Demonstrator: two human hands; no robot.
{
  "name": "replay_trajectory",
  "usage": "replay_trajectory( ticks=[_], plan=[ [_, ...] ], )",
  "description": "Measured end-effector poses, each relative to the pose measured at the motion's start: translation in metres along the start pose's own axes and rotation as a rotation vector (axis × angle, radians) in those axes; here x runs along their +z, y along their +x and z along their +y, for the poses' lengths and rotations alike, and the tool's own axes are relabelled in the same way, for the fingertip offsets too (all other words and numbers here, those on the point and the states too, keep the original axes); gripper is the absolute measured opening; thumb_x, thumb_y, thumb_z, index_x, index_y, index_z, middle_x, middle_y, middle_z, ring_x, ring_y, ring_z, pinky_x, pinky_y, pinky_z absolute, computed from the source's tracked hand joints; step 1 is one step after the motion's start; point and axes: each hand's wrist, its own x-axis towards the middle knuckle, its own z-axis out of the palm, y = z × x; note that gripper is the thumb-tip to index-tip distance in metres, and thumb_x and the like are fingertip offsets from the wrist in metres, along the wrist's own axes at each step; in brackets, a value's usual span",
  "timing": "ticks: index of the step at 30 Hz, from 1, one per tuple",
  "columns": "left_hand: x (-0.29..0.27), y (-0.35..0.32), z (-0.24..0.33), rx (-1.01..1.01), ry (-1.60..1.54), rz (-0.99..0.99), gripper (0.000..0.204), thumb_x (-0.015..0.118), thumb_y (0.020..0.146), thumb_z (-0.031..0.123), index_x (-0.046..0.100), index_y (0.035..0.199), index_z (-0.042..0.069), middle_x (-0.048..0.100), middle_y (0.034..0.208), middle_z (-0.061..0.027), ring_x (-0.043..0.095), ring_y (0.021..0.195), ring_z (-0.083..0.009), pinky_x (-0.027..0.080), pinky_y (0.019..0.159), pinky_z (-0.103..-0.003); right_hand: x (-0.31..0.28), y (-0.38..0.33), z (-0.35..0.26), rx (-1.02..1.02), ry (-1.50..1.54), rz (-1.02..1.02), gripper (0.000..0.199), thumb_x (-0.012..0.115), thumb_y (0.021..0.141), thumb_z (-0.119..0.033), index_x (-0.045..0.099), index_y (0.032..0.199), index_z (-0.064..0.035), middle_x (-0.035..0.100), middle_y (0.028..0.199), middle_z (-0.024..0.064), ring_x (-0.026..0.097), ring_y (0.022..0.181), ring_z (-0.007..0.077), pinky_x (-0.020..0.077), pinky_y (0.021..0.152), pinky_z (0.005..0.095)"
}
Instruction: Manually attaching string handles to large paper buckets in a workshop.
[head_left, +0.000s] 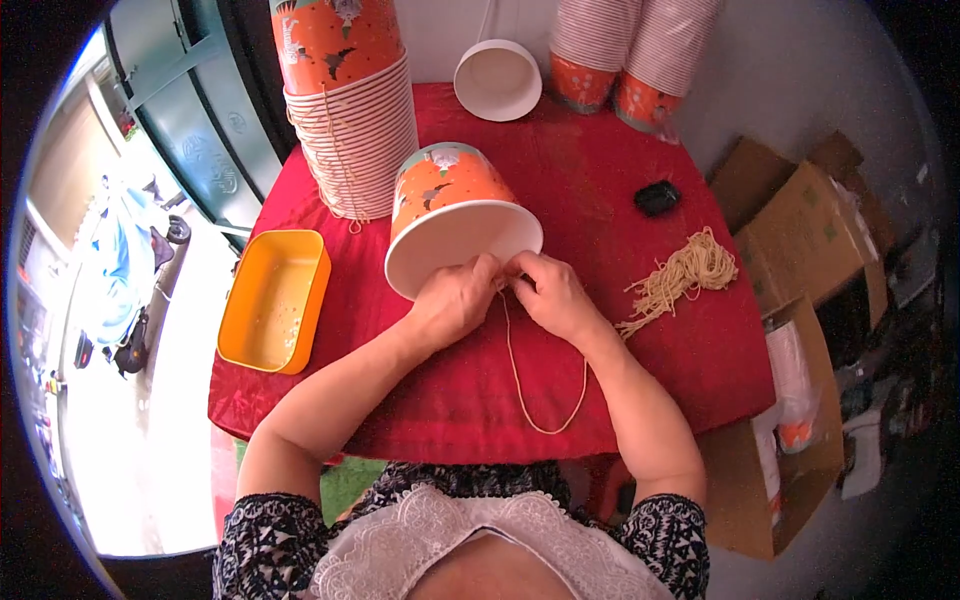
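An orange patterned paper bucket (pixel 455 185) lies tilted on the table, its white-rimmed mouth toward me. My left hand (pixel 455 297) is closed at the near rim, its thumb and fingers pinching by the edge. Close beside it, my right hand (pixel 550 290) pinches at the same spot on the rim. A thin beige cord (pixel 522 398) hangs from between my fingertips and loops down over the tablecloth toward my right forearm. The cord's end at the rim is hidden by my fingers.
A tall stack of buckets (pixel 355 150) stands back left, above a yellow plastic tub (pixel 270 300). On the right lie a bundle of cords (pixel 690 270) and a small black object (pixel 657 198). A white cup-like container (pixel 498 80) and wrapped bucket stacks (pixel 585 60) are behind. Cardboard boxes (pixel 810 230) flank the red table (pixel 590 200).
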Motion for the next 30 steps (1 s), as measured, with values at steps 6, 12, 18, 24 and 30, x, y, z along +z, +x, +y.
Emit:
replay_trajectory(
  ticks=[6,12,18,24,30],
  plan=[
    [-0.005,-0.001,0.004,-0.099,-0.127,-0.007,0.015,0.059,0.087,0.011,0.048,0.092,0.002,0.062,0.078,-0.0201,0.062,0.066,-0.0402,0.050,0.058,-0.048,-0.003,0.002,-0.003,0.002,0.001,-0.021,0.009,0.060,0.080,0.000,0.058,0.088,0.0022,0.064,0.085,0.0208,0.065,0.082,0.0358,0.0508,0.069,0.0406],
    [-0.005,-0.005,-0.001,-0.098,-0.149,0.043,0.011,0.059,0.086,0.010,0.052,0.089,0.002,0.063,0.078,-0.0204,0.063,0.070,-0.0410,0.050,0.062,-0.049,-0.010,0.001,-0.007,-0.049,0.016,-0.097,0.009,0.062,0.077,0.000,0.057,0.085,0.0011,0.062,0.082,0.0193,0.063,0.078,0.0352,0.0500,0.068,0.0399],
    [-0.003,-0.003,-0.002,-0.191,-0.168,0.021,0.011,0.060,0.085,0.009,0.054,0.089,0.000,0.063,0.079,-0.0229,0.063,0.074,-0.0421,0.050,0.064,-0.048,-0.014,-0.002,-0.008,-0.113,-0.106,-0.133,0.010,0.060,0.074,0.002,0.057,0.083,0.0000,0.058,0.081,0.0187,0.060,0.076,0.0365,0.0491,0.067,0.0426],
    [-0.006,0.002,-0.003,-0.336,-0.305,0.025,0.013,0.061,0.086,0.011,0.054,0.088,-0.001,0.061,0.081,-0.0219,0.063,0.078,-0.0364,0.048,0.067,-0.043,-0.015,-0.002,-0.010,-0.212,-0.256,-0.152,0.012,0.059,0.072,0.001,0.059,0.084,-0.0008,0.056,0.086,0.0187,0.059,0.082,0.0379,0.0506,0.070,0.0457],
    [-0.007,0.003,-0.011,-0.159,-0.649,0.043,0.012,0.061,0.081,0.007,0.055,0.075,-0.001,0.059,0.074,-0.0117,0.055,0.065,-0.0212,0.045,0.061,-0.032,-0.014,-0.002,-0.010,-0.176,-0.306,-0.181,0.015,0.059,0.071,-0.001,0.060,0.085,-0.0016,0.055,0.088,0.0195,0.058,0.088,0.0381,0.0505,0.074,0.0465]
  ],
)
